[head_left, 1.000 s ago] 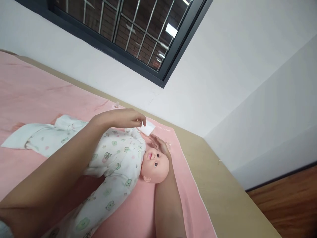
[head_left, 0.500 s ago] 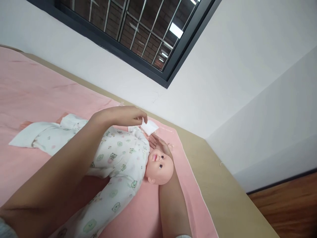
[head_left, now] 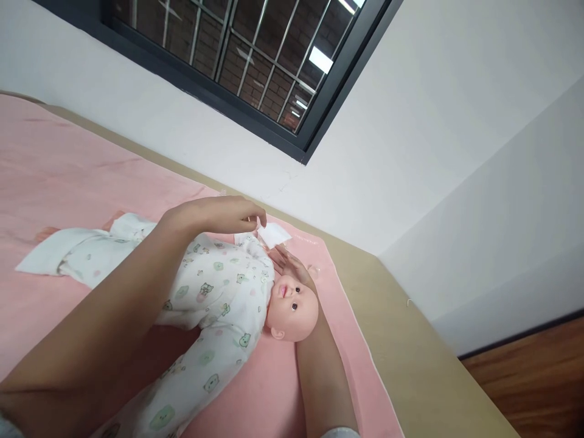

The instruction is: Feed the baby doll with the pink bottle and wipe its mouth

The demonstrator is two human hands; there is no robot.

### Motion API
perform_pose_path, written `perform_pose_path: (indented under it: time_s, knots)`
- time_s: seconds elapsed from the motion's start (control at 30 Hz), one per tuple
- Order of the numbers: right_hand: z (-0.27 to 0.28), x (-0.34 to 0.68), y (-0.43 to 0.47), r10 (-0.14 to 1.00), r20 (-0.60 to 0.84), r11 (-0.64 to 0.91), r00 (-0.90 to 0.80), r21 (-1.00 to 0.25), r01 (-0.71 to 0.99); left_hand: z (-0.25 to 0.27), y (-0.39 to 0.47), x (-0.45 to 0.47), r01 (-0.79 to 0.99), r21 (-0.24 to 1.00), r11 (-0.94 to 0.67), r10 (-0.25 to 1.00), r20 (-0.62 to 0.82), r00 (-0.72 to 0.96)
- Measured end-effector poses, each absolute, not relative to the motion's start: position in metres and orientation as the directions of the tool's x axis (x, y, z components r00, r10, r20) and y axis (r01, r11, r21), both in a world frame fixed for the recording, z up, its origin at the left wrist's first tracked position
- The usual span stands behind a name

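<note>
A baby doll [head_left: 292, 310] in a white suit printed with green bears lies on its back on a pink mat [head_left: 246, 389], its head toward the right. My left arm reaches across its body. The curled fingers of my left hand [head_left: 232, 214] pinch the left edge of a small white square sheet [head_left: 274, 235], tissue-like, above the doll's far shoulder. Behind the doll's head, my right forearm lies along the mat. My right hand [head_left: 294, 267] rests beside the doll's neck, fingers extended, with their tips close under the sheet. Its palm is partly hidden.
The mat covers a tan tabletop [head_left: 387, 316], which shows along the back and right edges. White walls [head_left: 347, 194] border the table behind and at right. A dark-framed window [head_left: 305, 131] with bars is above. Brown wood [head_left: 533, 377] shows at the lower right.
My left hand has shifted very slightly left with the white sheet at its fingertips. The view has tilted a little. The doll and my right hand keep almost the same place.
</note>
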State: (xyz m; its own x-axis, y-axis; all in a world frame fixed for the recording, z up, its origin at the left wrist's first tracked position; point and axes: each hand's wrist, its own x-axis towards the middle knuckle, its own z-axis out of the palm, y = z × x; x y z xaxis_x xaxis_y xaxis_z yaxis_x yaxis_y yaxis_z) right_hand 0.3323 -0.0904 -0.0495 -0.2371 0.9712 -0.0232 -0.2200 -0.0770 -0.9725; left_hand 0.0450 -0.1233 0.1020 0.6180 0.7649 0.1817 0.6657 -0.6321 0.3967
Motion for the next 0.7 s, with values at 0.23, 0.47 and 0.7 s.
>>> perform_pose_path:
  time_s: [0.23, 0.47, 0.7]
  knots:
    - [-0.051, 0.338, -0.077, 0.929, -0.05, -0.139, -0.366, -0.965, -0.222, 0.102, -0.124, 0.046, 0.698, 0.366, -0.616, 0.78, 0.163, 0.604]
    - [-0.046, 0.347, -0.074, 0.964, 0.055, -0.03, -0.261, -0.95, -0.31, 0.097, -0.117, 0.046, 0.697, 0.345, -0.628, 0.77, 0.151, 0.619]
    - [-0.015, 0.374, -0.075, 0.998, -0.048, -0.048, 0.044, -0.999, 0.001, 0.097, -0.117, 0.047, 0.706, 0.333, -0.625, 0.775, 0.15, 0.614]
